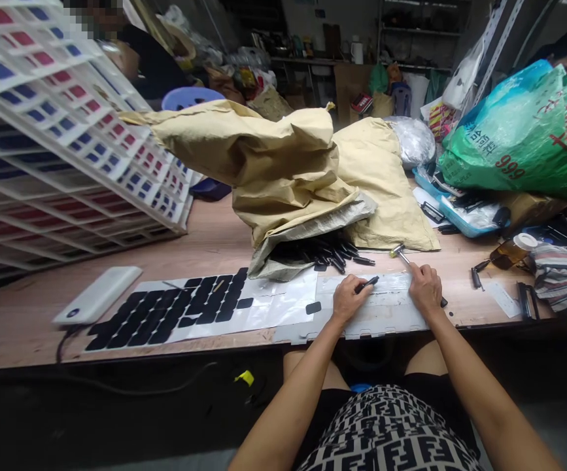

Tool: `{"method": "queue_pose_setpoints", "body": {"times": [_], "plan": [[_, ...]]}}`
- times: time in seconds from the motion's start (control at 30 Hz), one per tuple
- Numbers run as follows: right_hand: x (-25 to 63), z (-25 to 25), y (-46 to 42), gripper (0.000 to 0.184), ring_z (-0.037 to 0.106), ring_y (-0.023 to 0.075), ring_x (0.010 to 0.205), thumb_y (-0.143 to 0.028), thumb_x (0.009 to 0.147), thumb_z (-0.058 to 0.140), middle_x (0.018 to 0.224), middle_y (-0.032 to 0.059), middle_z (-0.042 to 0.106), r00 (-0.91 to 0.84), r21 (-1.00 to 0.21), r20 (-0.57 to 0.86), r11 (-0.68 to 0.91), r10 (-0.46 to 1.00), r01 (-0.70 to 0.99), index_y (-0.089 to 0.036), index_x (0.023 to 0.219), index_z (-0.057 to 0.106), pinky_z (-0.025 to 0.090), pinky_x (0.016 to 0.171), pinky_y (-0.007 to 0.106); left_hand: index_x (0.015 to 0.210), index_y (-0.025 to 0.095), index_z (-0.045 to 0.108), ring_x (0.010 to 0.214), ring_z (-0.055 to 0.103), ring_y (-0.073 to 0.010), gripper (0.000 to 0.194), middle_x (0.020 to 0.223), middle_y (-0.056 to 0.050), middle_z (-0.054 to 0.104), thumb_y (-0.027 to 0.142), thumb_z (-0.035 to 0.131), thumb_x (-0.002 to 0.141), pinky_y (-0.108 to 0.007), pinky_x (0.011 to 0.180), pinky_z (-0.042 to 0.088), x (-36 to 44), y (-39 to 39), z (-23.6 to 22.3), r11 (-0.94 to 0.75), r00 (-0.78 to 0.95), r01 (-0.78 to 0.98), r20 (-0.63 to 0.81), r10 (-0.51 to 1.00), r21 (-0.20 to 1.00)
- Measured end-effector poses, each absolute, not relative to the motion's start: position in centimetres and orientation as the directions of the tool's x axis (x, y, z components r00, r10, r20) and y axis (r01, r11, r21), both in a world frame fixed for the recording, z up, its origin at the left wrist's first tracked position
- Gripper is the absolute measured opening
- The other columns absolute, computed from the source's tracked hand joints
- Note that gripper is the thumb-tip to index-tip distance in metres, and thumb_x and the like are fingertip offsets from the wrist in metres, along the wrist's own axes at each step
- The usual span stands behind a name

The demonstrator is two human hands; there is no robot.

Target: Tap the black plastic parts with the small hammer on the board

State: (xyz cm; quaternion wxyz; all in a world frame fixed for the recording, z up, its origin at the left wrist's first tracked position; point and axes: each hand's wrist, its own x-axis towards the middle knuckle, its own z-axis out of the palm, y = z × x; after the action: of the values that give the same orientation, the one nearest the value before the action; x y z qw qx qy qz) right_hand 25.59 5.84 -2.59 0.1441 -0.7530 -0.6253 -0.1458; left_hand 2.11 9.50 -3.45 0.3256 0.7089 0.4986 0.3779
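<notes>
My left hand (346, 299) is closed around a short black pen-like part (369, 283), whose end sticks out to the right past the fingers. In my right hand (425, 286) is a small hammer (403, 256) with a yellow and silver head, pointing away from me; its dark handle end shows below the fist. Both hands are over a pale, clear-covered board (386, 302) at the table's front edge. Beyond them, several similar black parts (335, 254) spill from the mouth of a tan sack (293, 176).
Left of the board lies a white sheet with dark stickers (180, 307), beside a white device (99, 294) with a cable. A white plastic crate (131, 157) leans in at left. At right are a green bag (523, 144), blue tray (474, 219), amber bottle (511, 252) and striped cloth (565, 275).
</notes>
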Motion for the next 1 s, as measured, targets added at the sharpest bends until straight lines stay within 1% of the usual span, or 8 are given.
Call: {"method": "queue_pose_setpoints", "body": {"times": [0.13, 0.23, 0.33, 0.47, 0.57, 0.67, 0.83, 1.0], "plan": [[25.4, -2.4, 5.6, 0.039, 0.043, 0.0233, 0.091, -0.018, 0.095, 0.045, 0.100, 0.0095, 0.056, 0.165, -0.043, 0.370, -0.161, 0.914, 0.986, -0.024, 0.130, 0.061, 0.029, 0.073, 0.033, 0.103, 0.021, 0.068, 0.072, 0.059, -0.0152, 0.025, 0.088, -0.003, 0.067, 0.041, 0.056, 0.091, -0.029, 0.069, 0.049, 0.8, 4.5, -2.9, -0.280, 0.245, 0.313, 0.207, 0.947, 0.908], [25.4, -2.4, 5.7, 0.040, 0.042, 0.0244, 0.091, -0.018, 0.095, 0.043, 0.099, 0.0109, 0.055, 0.164, -0.050, 0.362, -0.157, 0.918, 0.986, -0.022, 0.131, 0.060, 0.030, 0.073, 0.034, 0.104, 0.024, 0.071, 0.081, 0.066, -0.0193, 0.029, 0.094, -0.005, 0.074, 0.045, 0.063, 0.085, -0.032, 0.080, 0.052, -0.2, -1.3, -4.2, -0.350, 0.490, 0.291, 0.176, 0.854, 0.890], [25.5, -2.5, 5.8, 0.041, 0.041, 0.0251, 0.092, -0.017, 0.094, 0.044, 0.100, 0.0119, 0.054, 0.164, -0.058, 0.363, -0.154, 0.917, 0.986, -0.021, 0.131, 0.060, 0.031, 0.074, 0.035, 0.100, 0.027, 0.075, 0.085, 0.069, -0.0202, 0.025, 0.093, -0.004, 0.076, 0.043, 0.066, 0.083, -0.032, 0.084, 0.053, -0.2, -5.2, -6.6, -0.261, 0.622, 0.406, -0.055, 0.781, 0.876], [25.4, -2.5, 5.7, 0.040, 0.041, 0.0251, 0.092, -0.018, 0.095, 0.043, 0.100, 0.0119, 0.054, 0.154, -0.048, 0.367, -0.147, 0.917, 0.988, -0.021, 0.131, 0.060, 0.031, 0.074, 0.035, 0.098, 0.021, 0.076, 0.088, 0.071, -0.0244, 0.028, 0.089, -0.007, 0.076, 0.041, 0.060, 0.087, -0.033, 0.079, 0.053, 0.9, -4.8, -9.7, 0.138, 0.291, 0.720, -0.477, 0.829, 0.680], [25.4, -2.4, 5.5, 0.040, 0.042, 0.0252, 0.092, -0.018, 0.096, 0.041, 0.101, 0.0117, 0.055, 0.155, -0.039, 0.363, -0.152, 0.919, 0.988, -0.021, 0.132, 0.059, 0.030, 0.073, 0.034, 0.093, 0.020, 0.077, 0.096, 0.071, -0.0302, 0.034, 0.090, -0.011, 0.076, 0.049, 0.060, 0.087, -0.036, 0.080, 0.052, 1.3, -3.3, -10.2, 0.210, 0.178, 0.836, -0.611, 0.771, 0.508], [25.4, -2.4, 5.4, 0.040, 0.043, 0.0253, 0.093, -0.018, 0.097, 0.042, 0.102, 0.0113, 0.055, 0.162, -0.042, 0.355, -0.157, 0.921, 0.987, -0.022, 0.132, 0.059, 0.030, 0.073, 0.034, 0.103, 0.022, 0.076, 0.101, 0.069, -0.0300, 0.033, 0.098, -0.010, 0.075, 0.045, 0.069, 0.080, -0.035, 0.082, 0.051, 1.0, -2.8, -7.9, 0.035, 0.334, 0.843, -0.575, 0.747, 0.536], [25.3, -2.5, 5.5, 0.039, 0.043, 0.0254, 0.093, -0.017, 0.095, 0.044, 0.100, 0.0118, 0.055, 0.162, -0.044, 0.353, -0.157, 0.921, 0.987, -0.021, 0.130, 0.060, 0.030, 0.073, 0.034, 0.108, 0.024, 0.075, 0.077, 0.067, -0.0185, 0.037, 0.085, -0.001, 0.074, 0.049, 0.067, 0.083, -0.026, 0.070, 0.049, 0.2, 0.4, -0.6, -0.151, 0.807, 0.472, -0.356, 0.471, 0.869], [25.2, -2.4, 5.4, 0.039, 0.043, 0.0253, 0.092, -0.016, 0.095, 0.043, 0.098, 0.0111, 0.055, 0.156, -0.030, 0.363, -0.156, 0.919, 0.987, -0.021, 0.129, 0.060, 0.030, 0.073, 0.034, 0.115, 0.024, 0.071, 0.088, 0.061, -0.0201, 0.029, 0.095, -0.005, 0.068, 0.030, 0.062, 0.089, -0.030, 0.080, 0.047, 1.2, 10.5, 1.8, -0.384, 0.498, 0.633, 0.027, 0.867, 0.672]]}}
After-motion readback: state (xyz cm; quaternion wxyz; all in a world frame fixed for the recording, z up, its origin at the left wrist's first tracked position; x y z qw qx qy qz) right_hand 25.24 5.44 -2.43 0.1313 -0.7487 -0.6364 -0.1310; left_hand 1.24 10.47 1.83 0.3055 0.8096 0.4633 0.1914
